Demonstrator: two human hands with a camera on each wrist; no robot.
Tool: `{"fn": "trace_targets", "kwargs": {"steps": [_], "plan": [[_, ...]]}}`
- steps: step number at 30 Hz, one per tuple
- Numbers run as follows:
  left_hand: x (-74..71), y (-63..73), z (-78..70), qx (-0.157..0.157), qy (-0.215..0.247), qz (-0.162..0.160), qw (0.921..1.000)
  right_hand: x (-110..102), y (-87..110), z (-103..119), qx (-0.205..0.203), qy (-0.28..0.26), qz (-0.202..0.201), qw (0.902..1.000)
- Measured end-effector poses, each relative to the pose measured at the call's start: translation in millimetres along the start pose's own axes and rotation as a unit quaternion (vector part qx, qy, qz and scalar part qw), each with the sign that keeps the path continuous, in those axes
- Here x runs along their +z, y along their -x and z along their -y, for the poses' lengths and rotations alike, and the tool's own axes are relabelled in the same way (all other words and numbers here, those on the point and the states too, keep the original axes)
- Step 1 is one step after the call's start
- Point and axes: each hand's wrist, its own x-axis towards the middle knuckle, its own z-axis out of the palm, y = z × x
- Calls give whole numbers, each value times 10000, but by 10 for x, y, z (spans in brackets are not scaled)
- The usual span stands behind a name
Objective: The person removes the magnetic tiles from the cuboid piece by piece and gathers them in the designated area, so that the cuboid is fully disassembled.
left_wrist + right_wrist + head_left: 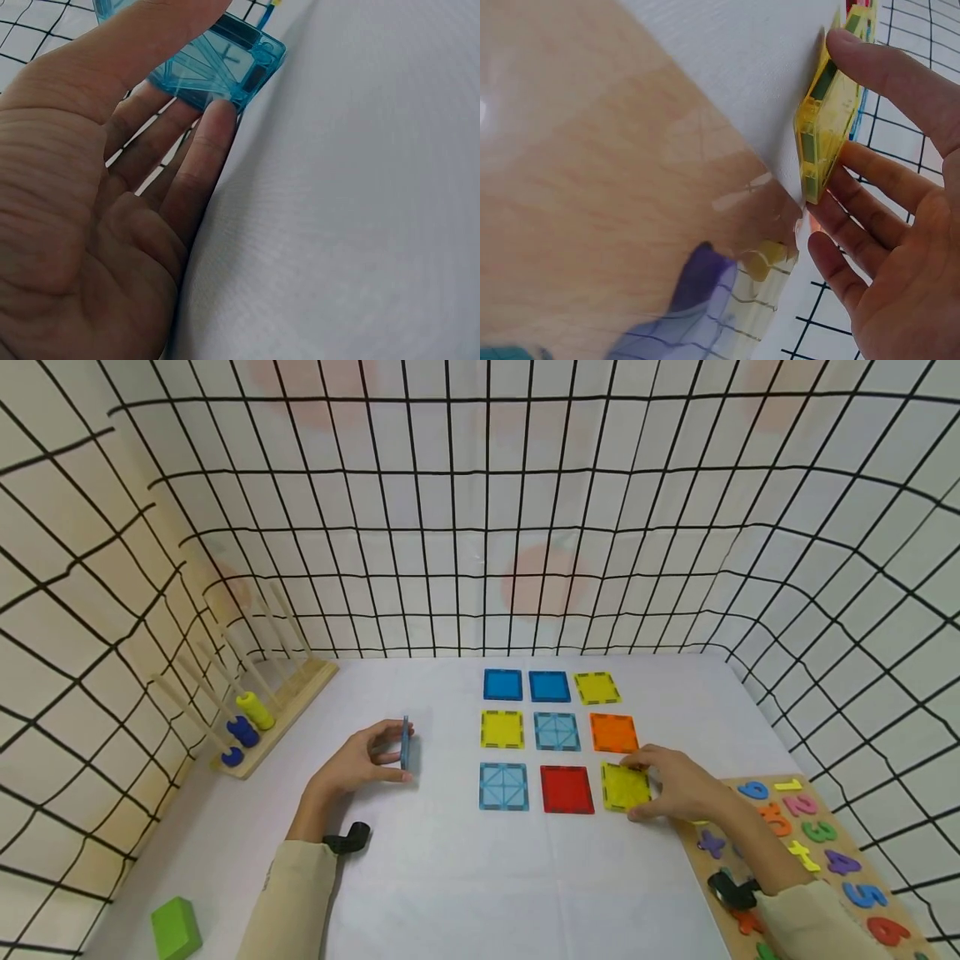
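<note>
On the left of the white table, my left hand (358, 762) holds a light blue translucent magnetic tile (405, 743) on edge between thumb and fingers. In the left wrist view this blue tile (214, 64) shows dark strips along its edge. My right hand (678, 783) pinches a yellow magnetic tile (624, 787) by its sides, thumb at the near edge and fingers at the far one. It sits at the near right corner of three rows of three tiles, beside a red tile (567, 790) and below an orange tile (613, 732).
A wooden peg stand (292, 693) with yellow and blue beads stands at the back left. A green block (176, 929) lies front left. A wooden number board (757, 814) lies under my right forearm. Black-lined white walls (480, 510) surround the table.
</note>
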Motion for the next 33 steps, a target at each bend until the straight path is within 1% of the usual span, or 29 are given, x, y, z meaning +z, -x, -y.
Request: {"fn": "trace_targets", "kwargs": {"steps": [3,7,10,12,13,17,20,23,29,33], "plan": [[7,-2,2,21,48,-12,10000,3,-3,5,23,2,13,10000],[39,7,-22,-57,-19,-28,10000,5,-4,-4,101,42,92,9999],[69,20,-57,-155,-287,-120,9994,7,-4,-13,92,42,138,9999],[94,22,-93,-120,-514,-231,9983,11,-4,-19,87,31,143,9999],[107,21,-113,-79,-590,-291,9978,12,-5,-20,79,18,142,9999],[170,-4,-184,273,-953,-494,9938,21,-3,-29,61,-53,125,9999],[232,-16,-222,458,-1292,-577,9889,24,1,-39,39,-84,140,9999],[312,-5,-273,609,-1559,-584,9842,19,3,-51,-6,-112,158,9998],[519,50,-391,924,-1732,-577,9788,3,10,-54,-104,-238,163,9995],[676,94,-501,1111,-1907,-522,9739,3,9,-58,-103,-246,136,9996]]}}
